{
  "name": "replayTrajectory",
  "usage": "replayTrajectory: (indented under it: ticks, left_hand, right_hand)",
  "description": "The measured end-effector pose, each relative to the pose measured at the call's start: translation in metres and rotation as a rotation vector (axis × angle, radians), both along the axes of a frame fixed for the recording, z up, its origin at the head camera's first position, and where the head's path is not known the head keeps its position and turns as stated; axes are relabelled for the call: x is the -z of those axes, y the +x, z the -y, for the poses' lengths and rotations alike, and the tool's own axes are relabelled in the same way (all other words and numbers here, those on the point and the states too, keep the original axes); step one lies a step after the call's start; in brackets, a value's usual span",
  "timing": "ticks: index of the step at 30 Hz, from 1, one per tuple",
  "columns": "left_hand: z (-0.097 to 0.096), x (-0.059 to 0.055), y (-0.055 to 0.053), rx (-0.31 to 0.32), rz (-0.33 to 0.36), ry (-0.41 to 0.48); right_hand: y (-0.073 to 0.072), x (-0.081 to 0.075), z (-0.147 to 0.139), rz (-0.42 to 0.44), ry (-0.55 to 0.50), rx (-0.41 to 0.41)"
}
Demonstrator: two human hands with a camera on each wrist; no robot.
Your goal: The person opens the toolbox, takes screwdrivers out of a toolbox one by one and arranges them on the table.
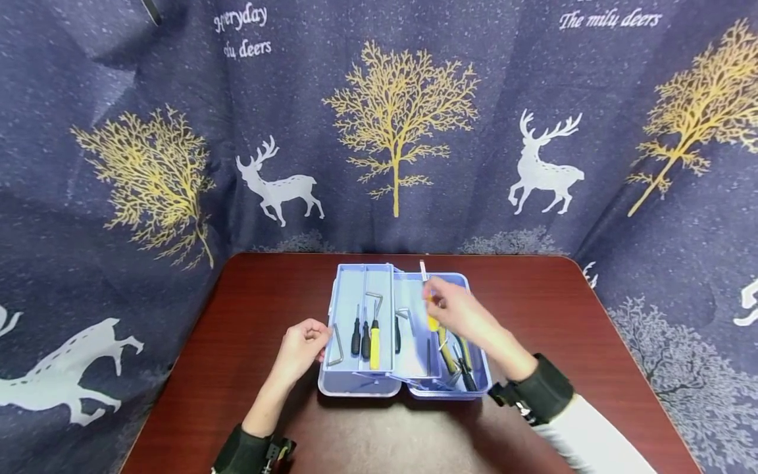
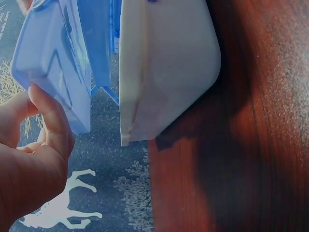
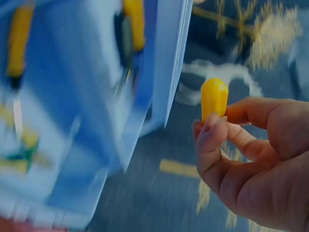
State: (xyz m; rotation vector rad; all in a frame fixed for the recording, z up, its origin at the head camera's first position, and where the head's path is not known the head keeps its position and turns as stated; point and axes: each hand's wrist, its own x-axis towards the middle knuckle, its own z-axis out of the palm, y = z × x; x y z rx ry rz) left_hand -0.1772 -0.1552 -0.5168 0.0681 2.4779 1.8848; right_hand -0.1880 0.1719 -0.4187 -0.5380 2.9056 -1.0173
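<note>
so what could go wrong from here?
1. The right hand has the yellow-handled tool only in its fingers; it might slip and drop.
2. The left hand is at the raised tray's edge; a bump could slide the hex key lying inside.

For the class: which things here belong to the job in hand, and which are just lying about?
In use:
Yellow-handled tool, held by the right hand
Blue toolbox
Its tray, with the left hand at the outer edge

Apparently just lying in the tray:
Two black-handled screwdrivers
Yellow-handled screwdriver
L-shaped hex key
</note>
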Motion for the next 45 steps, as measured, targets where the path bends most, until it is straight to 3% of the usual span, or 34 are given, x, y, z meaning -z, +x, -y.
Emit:
replayTrajectory:
  ticks: [4,10,17,22,28,35,45]
  left_hand:
    - [0.000,0.001,0.002,-0.003,0.000,-0.009]
    - [0.000,0.003,0.003,0.013,0.025,0.002]
    - [0.001,-0.001,0.000,0.019,0.016,0.016]
    - [0.000,-0.001,0.000,0.026,0.040,0.016]
    - [0.001,0.000,0.002,0.021,0.040,0.014]
    - [0.002,0.001,0.000,0.026,0.031,0.008]
    - [0.000,0.002,0.000,0.011,0.048,0.032]
  right_hand:
    - [0.004,0.004,-0.049,0.017,0.009,0.117]
    - [0.015,0.024,-0.107,0.111,0.013,0.298]
    - [0.013,0.065,-0.147,0.232,0.073,0.340]
    - [0.016,0.097,-0.160,0.325,0.074,0.362]
    - [0.021,0.118,-0.166,0.338,0.088,0.347]
    - [0.023,0.124,-0.171,0.331,0.056,0.323]
    - [0.027,0.123,-0.177,0.347,0.013,0.368]
